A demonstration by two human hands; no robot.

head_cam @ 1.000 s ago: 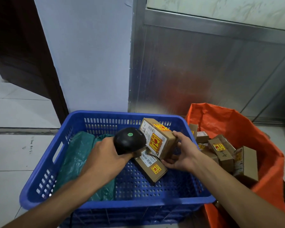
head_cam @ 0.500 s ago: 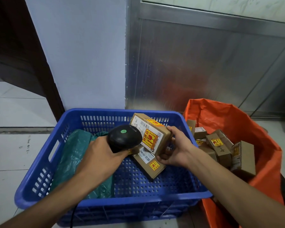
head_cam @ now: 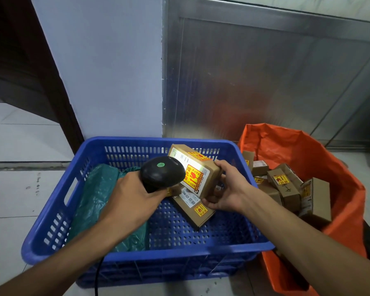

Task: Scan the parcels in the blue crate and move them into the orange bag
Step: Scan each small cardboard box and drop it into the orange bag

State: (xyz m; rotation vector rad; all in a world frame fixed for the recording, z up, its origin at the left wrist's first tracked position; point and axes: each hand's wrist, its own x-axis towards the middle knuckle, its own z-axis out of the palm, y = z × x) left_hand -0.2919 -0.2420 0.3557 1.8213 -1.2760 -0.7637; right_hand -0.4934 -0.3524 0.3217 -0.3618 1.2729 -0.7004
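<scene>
The blue crate [head_cam: 51,212] sits on the floor in front of me. My right hand [head_cam: 226,189] grips a small cardboard parcel [head_cam: 203,167] with a yellow fragile sticker, tilted above the crate. My left hand [head_cam: 128,199] holds a black barcode scanner [head_cam: 162,174] pointed at the parcel's label, which is lit by the scanner's light. Another cardboard parcel [head_cam: 194,208] lies flat on the crate floor below, and a green plastic mailer [head_cam: 94,197] lies at the crate's left. The orange bag [head_cam: 340,184] stands open on the right with several cardboard parcels [head_cam: 286,186] inside.
A pale wall [head_cam: 107,71] and a metal panel [head_cam: 265,82] rise directly behind the crate and bag. White floor tiles [head_cam: 15,189] extend to the left, with a dark door [head_cam: 19,60] at the far left. The scanner's black cable [head_cam: 97,274] hangs down in front of the crate.
The held parcel and scanner stay close together over the crate. The label is now brightly lit by the scanner. The view has shifted slightly.
</scene>
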